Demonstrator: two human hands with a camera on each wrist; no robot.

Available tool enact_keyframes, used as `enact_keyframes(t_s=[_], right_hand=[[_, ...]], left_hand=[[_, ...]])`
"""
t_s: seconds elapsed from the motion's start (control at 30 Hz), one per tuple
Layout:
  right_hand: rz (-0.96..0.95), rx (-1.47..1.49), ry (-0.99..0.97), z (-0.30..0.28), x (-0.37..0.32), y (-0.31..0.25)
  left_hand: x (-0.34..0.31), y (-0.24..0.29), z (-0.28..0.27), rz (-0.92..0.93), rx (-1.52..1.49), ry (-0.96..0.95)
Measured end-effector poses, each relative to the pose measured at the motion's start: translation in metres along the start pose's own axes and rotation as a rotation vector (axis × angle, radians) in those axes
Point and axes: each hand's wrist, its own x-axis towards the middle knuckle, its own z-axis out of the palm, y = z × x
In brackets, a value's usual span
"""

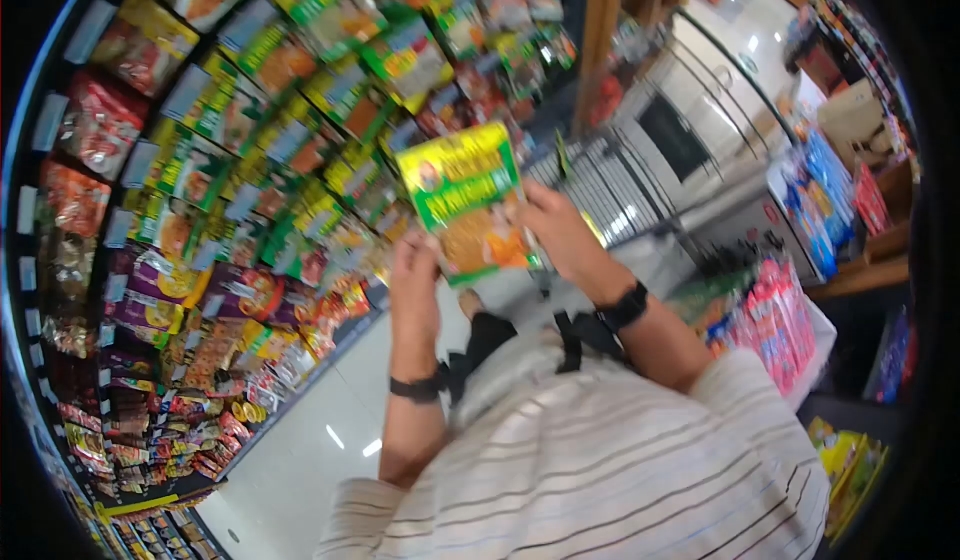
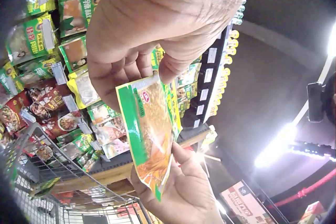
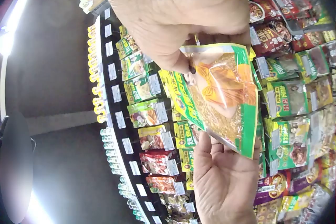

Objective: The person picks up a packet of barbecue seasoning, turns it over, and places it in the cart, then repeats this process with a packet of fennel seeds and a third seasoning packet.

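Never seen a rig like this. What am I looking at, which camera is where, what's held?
No machine here: it's a person working bare-handed. The wide picture comes from a head-worn camera looking forward and down. The other two come from the left and right wrists, each showing its own hand at the top. The left hand and right hand hold one yellow-and-green packet between them, in the air. Similar packets are displayed alongside, and a wire cart stands beyond.
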Motion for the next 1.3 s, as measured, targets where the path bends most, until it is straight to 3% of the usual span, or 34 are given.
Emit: enact_keyframes(t_s=[0.3,0.8,1.3], right_hand=[[0.046,0.101,-0.05,0.002,0.01,-0.004],[-0.021,-0.191,-0.158,0.02,0.038,-0.033],[-0.002,-0.188,-0.214,0.051,0.11,-0.046]], left_hand=[[-0.004,0.018,0.009,0.004,-0.011,-0.052],[0.006,0.038,-0.001,0.113,-0.073,0.019],[0.079,0.066,-0.016,0.138,-0.201,-0.069]])
